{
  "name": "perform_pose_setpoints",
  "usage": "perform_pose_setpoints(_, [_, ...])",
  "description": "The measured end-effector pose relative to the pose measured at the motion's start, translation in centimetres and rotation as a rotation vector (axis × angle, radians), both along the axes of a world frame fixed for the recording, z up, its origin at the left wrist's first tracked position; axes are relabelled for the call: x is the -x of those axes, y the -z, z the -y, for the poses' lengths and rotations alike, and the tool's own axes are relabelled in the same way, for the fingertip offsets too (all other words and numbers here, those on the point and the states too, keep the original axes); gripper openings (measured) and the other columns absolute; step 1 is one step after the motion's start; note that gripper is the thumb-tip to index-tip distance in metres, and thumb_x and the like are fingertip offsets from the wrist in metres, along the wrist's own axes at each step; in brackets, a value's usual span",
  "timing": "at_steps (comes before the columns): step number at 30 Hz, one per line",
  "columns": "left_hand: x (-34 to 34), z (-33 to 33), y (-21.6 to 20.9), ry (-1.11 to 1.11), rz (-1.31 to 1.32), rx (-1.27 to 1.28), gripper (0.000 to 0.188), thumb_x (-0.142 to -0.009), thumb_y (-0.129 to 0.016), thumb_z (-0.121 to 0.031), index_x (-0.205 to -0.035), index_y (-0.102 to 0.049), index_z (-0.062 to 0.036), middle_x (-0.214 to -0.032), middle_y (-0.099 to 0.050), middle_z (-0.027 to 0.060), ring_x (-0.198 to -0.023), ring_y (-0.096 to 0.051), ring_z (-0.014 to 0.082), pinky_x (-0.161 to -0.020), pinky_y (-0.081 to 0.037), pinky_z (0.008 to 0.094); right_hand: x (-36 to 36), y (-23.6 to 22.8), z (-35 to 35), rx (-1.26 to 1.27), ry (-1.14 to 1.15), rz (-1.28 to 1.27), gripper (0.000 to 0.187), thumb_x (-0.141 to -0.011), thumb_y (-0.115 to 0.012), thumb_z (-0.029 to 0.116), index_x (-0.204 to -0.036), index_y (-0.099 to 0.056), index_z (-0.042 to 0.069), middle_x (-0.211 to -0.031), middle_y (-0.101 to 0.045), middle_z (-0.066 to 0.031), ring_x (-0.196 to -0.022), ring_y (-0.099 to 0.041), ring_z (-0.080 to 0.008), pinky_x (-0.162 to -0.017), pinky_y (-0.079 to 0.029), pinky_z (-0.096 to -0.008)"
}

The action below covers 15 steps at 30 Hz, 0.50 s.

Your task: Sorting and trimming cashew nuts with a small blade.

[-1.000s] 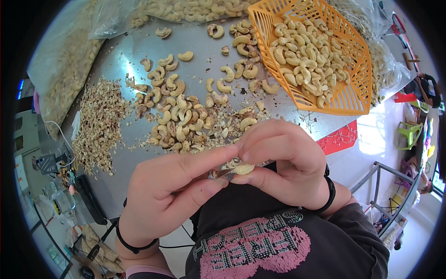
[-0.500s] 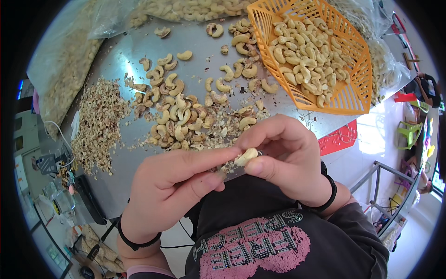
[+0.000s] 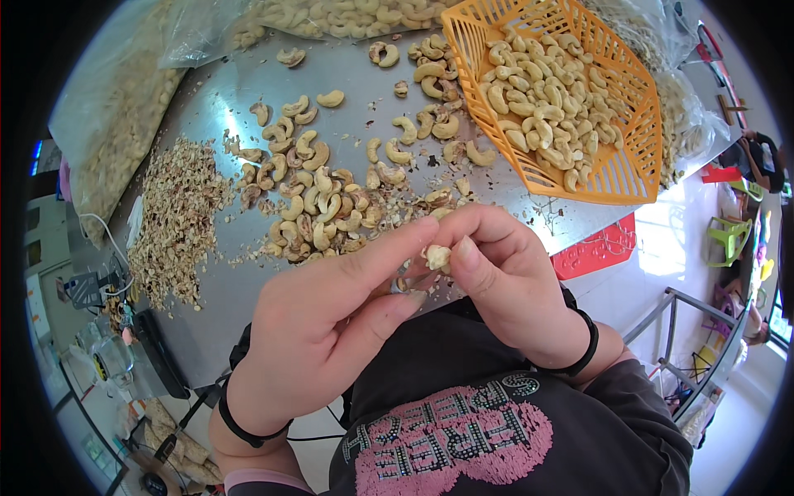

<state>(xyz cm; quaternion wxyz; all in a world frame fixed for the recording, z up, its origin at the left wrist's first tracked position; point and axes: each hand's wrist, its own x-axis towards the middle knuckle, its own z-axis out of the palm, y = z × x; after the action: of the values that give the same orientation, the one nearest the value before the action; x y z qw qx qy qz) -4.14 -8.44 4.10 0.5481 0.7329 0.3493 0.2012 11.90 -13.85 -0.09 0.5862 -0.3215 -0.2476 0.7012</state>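
Note:
A pale cashew nut (image 3: 437,257) is pinched between the thumb and fingers of my right hand (image 3: 517,285), over the near edge of the metal table. My left hand (image 3: 318,310) meets it from the left, its index fingertip close beside the nut. Left thumb and fingers are closed round something small and shiny, mostly hidden, that I cannot make out. Just beyond both hands lies a loose pile of cashew nuts (image 3: 318,211), some with brown skin on them. Skin flakes and crumbs are scattered round it.
An orange slotted plastic basket (image 3: 645,157) with many pale cashews stands at the far right. A heap of crumbs (image 3: 178,219) lies at the left. Clear bags of cashews (image 3: 116,124) line the table's left and far sides. A red stool (image 3: 595,248) shows beyond the right edge.
My right hand has shifted slightly and turned the cashew, so its end now faces up. My left hand has moved a little to the right and its index finger has risen.

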Motion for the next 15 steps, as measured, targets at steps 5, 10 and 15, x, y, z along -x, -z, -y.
perform_pose_setpoints(5, [-0.1, -0.5, -0.3, 0.051, -0.003, -0.026, 0.036, -0.075, -0.055, -0.004, -0.112, -0.05, -0.0067, -0.08, -0.06, 0.0098, -0.067, -0.06, 0.0178, -0.059, -0.045, 0.0236, -0.1, 0.0, -0.1, 0.01, -0.063, -0.045, 0.02, -0.085, -0.049, 0.02, -0.088, -0.052, 0.0, -0.081, -0.055, -0.0036, -0.075, -0.053, -0.0093, -0.067, -0.043, -0.0209])
perform_pose_setpoints(10, [-0.1, -0.6, -0.8, 0.049, -0.018, 0.031, 0.032, -0.077, -0.053, -0.004, -0.109, -0.052, -0.0047, -0.077, -0.06, 0.009, -0.066, -0.059, 0.0152, -0.058, -0.045, 0.0223, -0.4, -0.3, -0.4, 0.097, -0.185, -0.067, 0.026, -0.086, -0.046, 0.025, -0.088, -0.053, 0.0, -0.079, -0.055, -0.0031, -0.073, -0.051, -0.0084, -0.067, -0.041, -0.0205])
perform_pose_setpoints(15, [0.1, -0.7, -1.4, 0.023, 0.021, 0.298, 0.03, -0.08, -0.05, -0.006, -0.109, -0.052, -0.0029, -0.075, -0.06, 0.0056, -0.064, -0.057, 0.01, -0.057, -0.045, 0.0204, -0.2, -0.4, -0.4, 0.057, -0.244, -0.097, 0.031, -0.088, -0.041, 0.028, -0.087, -0.053, 0.001, -0.077, -0.054, -0.0023, -0.071, -0.049, -0.0077, -0.067, -0.041, -0.0207])
